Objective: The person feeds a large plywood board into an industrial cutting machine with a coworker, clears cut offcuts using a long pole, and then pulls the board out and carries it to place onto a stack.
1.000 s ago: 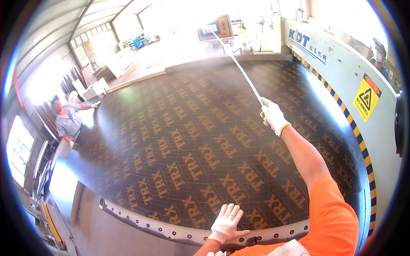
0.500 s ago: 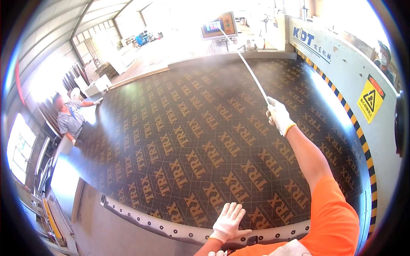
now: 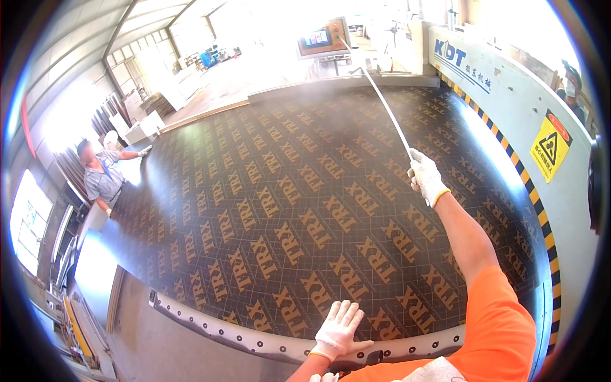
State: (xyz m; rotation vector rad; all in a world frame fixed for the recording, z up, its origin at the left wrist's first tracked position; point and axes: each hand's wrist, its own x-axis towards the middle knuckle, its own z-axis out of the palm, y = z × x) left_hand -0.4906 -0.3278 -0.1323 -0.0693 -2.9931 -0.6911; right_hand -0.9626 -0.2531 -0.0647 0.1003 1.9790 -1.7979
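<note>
My right hand (image 3: 426,178), in a white work glove, grips a long thin white stick (image 3: 384,99) by its near end. The stick reaches over the board, and its far tip appears at the button side of a control panel (image 3: 323,38), right of the lit screen; contact cannot be made out. Gloved and flat with fingers spread, my left hand (image 3: 338,329) rests at the near edge of a large dark board (image 3: 280,191) printed with rows of gold lettering. Just beneath it runs a pale, curved-looking front rail (image 3: 235,339) with round holes.
A co-worker (image 3: 105,175) in grey stands at the board's left end, gloved hands on its edge. Along the right runs a pale machine beam (image 3: 496,89) with black-yellow striping and a yellow warning sign (image 3: 550,146). Another person (image 3: 571,89) shows behind the beam.
My right hand has shifted slightly right and nearer. The stick's tip has moved from the panel's screen to its button side. My left hand stays nearly in place.
</note>
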